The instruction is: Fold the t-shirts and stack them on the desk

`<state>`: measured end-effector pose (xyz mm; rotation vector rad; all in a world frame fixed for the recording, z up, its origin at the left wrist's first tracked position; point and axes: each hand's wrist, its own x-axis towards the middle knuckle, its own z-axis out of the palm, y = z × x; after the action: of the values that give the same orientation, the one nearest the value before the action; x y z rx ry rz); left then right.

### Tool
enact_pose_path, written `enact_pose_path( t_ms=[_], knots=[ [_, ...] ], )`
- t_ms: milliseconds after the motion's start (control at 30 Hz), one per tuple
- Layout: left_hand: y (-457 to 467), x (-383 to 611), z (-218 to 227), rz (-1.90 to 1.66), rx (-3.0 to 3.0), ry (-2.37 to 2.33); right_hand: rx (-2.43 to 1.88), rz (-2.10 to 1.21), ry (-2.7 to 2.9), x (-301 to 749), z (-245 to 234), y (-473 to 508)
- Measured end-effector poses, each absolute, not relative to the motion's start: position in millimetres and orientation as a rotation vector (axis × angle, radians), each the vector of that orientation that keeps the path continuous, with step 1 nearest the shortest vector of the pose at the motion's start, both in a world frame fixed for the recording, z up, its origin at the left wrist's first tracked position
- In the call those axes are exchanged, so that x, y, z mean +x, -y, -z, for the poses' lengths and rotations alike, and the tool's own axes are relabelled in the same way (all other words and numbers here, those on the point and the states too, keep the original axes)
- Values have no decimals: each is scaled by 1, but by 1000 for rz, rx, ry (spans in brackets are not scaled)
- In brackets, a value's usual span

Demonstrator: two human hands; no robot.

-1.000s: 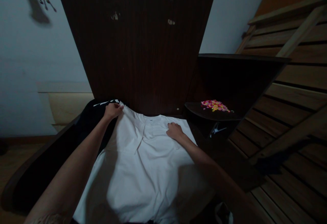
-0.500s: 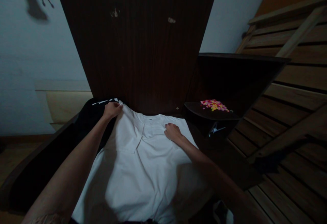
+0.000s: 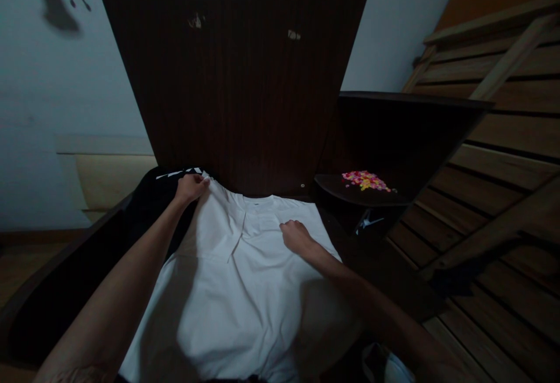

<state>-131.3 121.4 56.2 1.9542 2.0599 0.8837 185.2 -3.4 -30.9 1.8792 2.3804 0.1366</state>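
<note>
A white T-shirt (image 3: 245,295) lies spread in front of me, its neckline at the far end, with a folded flap over its left part. My left hand (image 3: 192,188) pinches the shirt's upper left corner between thumb and fingers. On the right, my right hand (image 3: 297,236) is curled closed over the chest area, just below the collar. Its fingertips are turned away, so I cannot tell whether cloth is between them. Shadows of both arms fall across the fabric.
Black cloth with white marks (image 3: 151,193) lies at the left. A dark wooden panel (image 3: 236,80) rises behind the shirt. At right, a rounded dark shelf (image 3: 332,188) bears small colourful pieces (image 3: 365,180). Wooden slats (image 3: 503,167) stand farther right.
My right hand has shifted slightly down, toward me, over the shirt. The left hand keeps its pinch on the corner, and the camera view has moved very slightly.
</note>
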Motion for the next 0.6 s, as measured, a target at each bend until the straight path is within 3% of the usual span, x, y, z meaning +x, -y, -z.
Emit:
enact_pose_path(
  t_ms=[400, 600],
  knots=[
    [-116, -128, -59, -863, 1938, -2091, 1863, -128, -2421, 185, 31, 10],
    [-118, -129, -57, -867, 1928, -2084, 2399, -75, -2271, 221, 17, -17]
  ],
)
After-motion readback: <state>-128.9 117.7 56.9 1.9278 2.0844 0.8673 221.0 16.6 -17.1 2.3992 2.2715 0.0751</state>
